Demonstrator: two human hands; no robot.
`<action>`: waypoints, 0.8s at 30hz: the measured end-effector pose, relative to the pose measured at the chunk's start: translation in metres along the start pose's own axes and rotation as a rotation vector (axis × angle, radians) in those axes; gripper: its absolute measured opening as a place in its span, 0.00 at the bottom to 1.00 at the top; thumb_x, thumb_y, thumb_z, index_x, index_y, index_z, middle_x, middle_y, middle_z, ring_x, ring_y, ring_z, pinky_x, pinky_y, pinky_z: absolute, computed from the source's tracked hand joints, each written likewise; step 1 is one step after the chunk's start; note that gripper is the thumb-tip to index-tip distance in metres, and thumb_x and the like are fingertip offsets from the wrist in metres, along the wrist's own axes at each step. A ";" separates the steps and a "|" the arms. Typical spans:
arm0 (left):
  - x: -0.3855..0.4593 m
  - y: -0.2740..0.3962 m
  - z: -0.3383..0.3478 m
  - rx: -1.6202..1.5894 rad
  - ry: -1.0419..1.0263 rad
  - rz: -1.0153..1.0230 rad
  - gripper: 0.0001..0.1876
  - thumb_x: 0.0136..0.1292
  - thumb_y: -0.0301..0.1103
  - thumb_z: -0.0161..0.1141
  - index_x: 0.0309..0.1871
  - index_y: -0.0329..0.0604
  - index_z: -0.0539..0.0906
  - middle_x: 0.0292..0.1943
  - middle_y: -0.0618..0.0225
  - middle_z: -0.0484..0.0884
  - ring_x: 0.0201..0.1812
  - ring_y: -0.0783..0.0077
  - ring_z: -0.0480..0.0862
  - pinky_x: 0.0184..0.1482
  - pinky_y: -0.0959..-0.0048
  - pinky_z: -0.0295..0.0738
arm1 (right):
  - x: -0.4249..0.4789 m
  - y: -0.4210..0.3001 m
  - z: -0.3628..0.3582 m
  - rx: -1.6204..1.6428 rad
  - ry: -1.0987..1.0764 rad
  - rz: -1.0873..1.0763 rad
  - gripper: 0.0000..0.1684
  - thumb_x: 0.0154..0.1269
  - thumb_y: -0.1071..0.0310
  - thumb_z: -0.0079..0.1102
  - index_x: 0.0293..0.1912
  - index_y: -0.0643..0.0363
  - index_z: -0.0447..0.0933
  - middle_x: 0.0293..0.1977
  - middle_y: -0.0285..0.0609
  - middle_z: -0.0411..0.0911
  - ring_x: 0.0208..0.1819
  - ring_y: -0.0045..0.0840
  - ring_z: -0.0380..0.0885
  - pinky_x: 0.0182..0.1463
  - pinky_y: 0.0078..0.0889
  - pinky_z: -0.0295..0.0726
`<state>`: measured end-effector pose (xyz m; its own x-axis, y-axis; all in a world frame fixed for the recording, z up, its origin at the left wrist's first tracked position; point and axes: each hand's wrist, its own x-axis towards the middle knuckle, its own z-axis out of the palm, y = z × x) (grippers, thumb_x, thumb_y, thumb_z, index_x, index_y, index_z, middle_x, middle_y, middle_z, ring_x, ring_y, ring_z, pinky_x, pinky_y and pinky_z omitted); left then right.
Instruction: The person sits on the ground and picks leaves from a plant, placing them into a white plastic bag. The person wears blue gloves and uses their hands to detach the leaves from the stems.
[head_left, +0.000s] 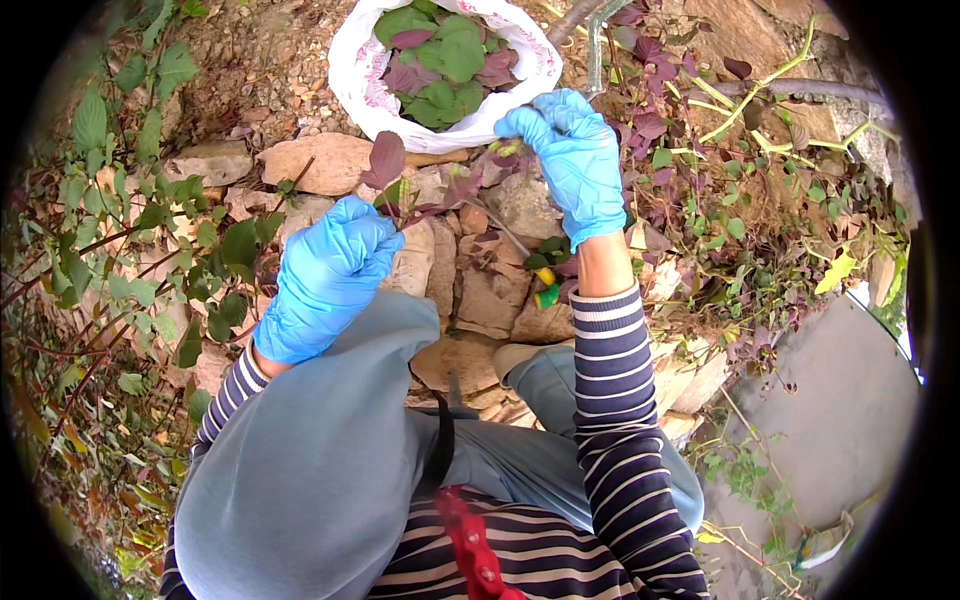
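Note:
My left hand (330, 274), in a blue disposable glove, is shut on a sprig with purple leaves (388, 159), which looks like perilla. Its stem comes out of the fist to the right. My right hand (574, 161), gloved alike, has bent fingers at the lower right rim of a white plastic bag (349, 82). Just below those fingers is a blurred greenish plant tip (510, 150); whether they grip it is unclear. Inside the bag, green and purple leaves (454, 52) are piled up, and its mouth is rolled open.
Flat stones (319, 163) form the ground before my shoes (411, 259). A yellow-and-green object (547, 291) lies among them. Leafy stems (150, 277) crowd the left, with purple-leaved plants and pale vines (739, 112) on the right. A grey surface (817, 405) spreads at lower right.

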<state>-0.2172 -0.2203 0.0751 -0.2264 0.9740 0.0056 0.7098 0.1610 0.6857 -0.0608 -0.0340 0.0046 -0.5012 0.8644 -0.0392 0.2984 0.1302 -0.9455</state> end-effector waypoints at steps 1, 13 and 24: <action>0.000 -0.001 0.000 -0.005 -0.019 0.007 0.07 0.46 0.22 0.63 0.27 0.43 0.76 0.24 0.65 0.73 0.22 0.65 0.74 0.24 0.72 0.69 | 0.006 -0.001 -0.001 0.084 0.149 0.060 0.09 0.54 0.65 0.61 0.32 0.59 0.81 0.25 0.35 0.75 0.30 0.17 0.71 0.37 0.21 0.69; 0.000 -0.004 -0.001 -0.248 -0.010 -0.146 0.05 0.51 0.19 0.58 0.27 0.41 0.75 0.22 0.68 0.74 0.24 0.74 0.75 0.26 0.75 0.69 | 0.036 -0.007 -0.007 0.470 -0.139 0.135 0.44 0.55 0.37 0.51 0.62 0.57 0.58 0.47 0.43 0.71 0.47 0.23 0.70 0.51 0.26 0.67; 0.010 -0.001 0.001 -0.852 -0.054 -0.701 0.05 0.59 0.29 0.54 0.29 0.40 0.79 0.24 0.72 0.80 0.22 0.87 0.72 0.22 0.86 0.64 | -0.023 -0.012 0.035 1.259 -0.327 0.323 0.46 0.56 0.31 0.40 0.56 0.66 0.62 0.49 0.46 0.71 0.49 0.31 0.71 0.55 0.32 0.69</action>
<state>-0.2193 -0.2110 0.0734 -0.3547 0.7187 -0.5981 -0.2617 0.5378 0.8014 -0.0806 -0.0726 0.0052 -0.7735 0.5931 -0.2235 -0.4176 -0.7421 -0.5243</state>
